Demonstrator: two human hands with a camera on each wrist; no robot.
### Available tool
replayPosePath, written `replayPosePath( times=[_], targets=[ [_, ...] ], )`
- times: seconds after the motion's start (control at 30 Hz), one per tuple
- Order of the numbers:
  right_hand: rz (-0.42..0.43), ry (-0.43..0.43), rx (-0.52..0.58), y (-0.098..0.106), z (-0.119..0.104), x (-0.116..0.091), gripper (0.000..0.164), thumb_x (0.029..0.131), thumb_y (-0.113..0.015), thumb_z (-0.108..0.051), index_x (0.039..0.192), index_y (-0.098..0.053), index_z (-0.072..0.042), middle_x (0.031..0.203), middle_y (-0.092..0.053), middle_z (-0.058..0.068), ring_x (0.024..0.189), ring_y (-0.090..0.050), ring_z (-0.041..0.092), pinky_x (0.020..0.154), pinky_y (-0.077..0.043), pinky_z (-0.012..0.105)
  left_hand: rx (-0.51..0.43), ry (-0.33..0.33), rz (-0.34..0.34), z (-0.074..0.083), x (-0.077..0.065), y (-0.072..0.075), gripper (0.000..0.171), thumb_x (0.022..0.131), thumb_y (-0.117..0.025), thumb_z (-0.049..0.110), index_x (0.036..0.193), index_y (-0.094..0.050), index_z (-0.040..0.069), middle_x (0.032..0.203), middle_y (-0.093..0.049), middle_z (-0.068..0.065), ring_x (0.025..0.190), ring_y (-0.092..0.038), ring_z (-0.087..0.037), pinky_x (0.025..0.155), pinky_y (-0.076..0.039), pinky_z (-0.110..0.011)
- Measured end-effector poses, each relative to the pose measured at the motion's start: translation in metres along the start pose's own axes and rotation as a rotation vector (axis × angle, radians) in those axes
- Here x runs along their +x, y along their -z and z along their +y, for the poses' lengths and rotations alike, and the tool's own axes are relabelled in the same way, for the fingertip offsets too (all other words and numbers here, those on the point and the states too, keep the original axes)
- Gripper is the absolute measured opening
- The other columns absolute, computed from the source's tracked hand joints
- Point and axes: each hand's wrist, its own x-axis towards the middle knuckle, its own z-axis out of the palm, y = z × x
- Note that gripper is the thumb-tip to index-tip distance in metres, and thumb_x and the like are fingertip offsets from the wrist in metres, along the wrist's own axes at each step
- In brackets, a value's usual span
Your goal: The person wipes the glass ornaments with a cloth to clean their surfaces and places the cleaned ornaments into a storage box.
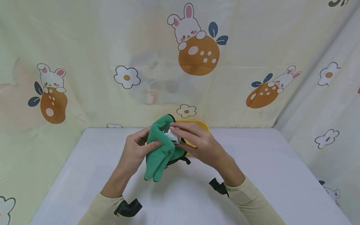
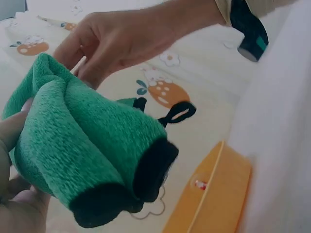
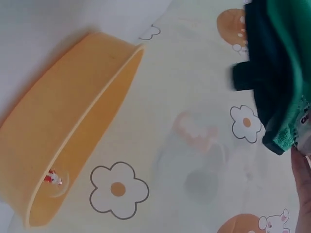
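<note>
A green plush cloth (image 1: 157, 147) with black edging and a black hanging loop (image 2: 181, 112) is held up over the table. My left hand (image 1: 134, 151) grips it from the left, thumb across its front. Within its folds sits a small white object (image 1: 172, 136) with dark print, its kind unclear. From the right, my right hand (image 1: 201, 143) holds this object between fingertips and thumb. At the right wrist view's edge, part of the white object (image 3: 305, 128) shows beside the cloth; in the left wrist view the cloth (image 2: 87, 131) hides it.
A yellow basin (image 1: 201, 125) stands behind the hands at the back of the white table (image 1: 242, 162). Inside its wall shows a small red-and-white figure (image 3: 52, 178) in something clear. A curtain (image 1: 95, 93) printed with rabbits and flowers hangs behind the table.
</note>
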Motion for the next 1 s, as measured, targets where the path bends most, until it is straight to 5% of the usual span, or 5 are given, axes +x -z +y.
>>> replayPosePath(
  times=[0.2,0.57,1.0],
  targets=[
    [0.019,-0.157,0.166,-0.0006,-0.0037,-0.0014,0.063,0.079,-0.086,-0.005,0.136,-0.060,0.002,0.132,-0.063,0.016,0.113,-0.066,0.026,0.091,-0.058,0.027,0.065,-0.150,-0.007,0.0016,-0.0011,-0.0017,0.054,0.087,-0.077,-0.002,0.138,-0.062,0.009,0.132,-0.065,-0.011,0.116,-0.066,-0.023,0.087,-0.061,-0.036],
    [0.025,-0.390,0.399,-0.0022,-0.0076,-0.0026,0.048,0.089,-0.076,-0.002,0.135,-0.063,-0.003,0.125,-0.069,0.011,0.095,-0.072,0.018,0.080,-0.062,0.030,0.111,-0.382,-0.016,0.0036,-0.0008,-0.0047,0.059,0.082,-0.076,-0.014,0.137,-0.062,0.003,0.131,-0.064,-0.014,0.118,-0.063,-0.026,0.081,-0.062,-0.039],
    [-0.076,-0.546,0.551,0.0060,-0.0087,0.0003,0.045,0.101,-0.064,-0.013,0.144,-0.056,-0.005,0.129,-0.067,0.008,0.102,-0.068,0.016,0.085,-0.061,0.030,0.209,-0.472,0.020,0.0025,-0.0015,-0.0056,0.063,0.077,-0.077,-0.020,0.136,-0.061,-0.004,0.133,-0.061,-0.021,0.122,-0.063,-0.017,0.080,-0.062,-0.032]
  ],
)
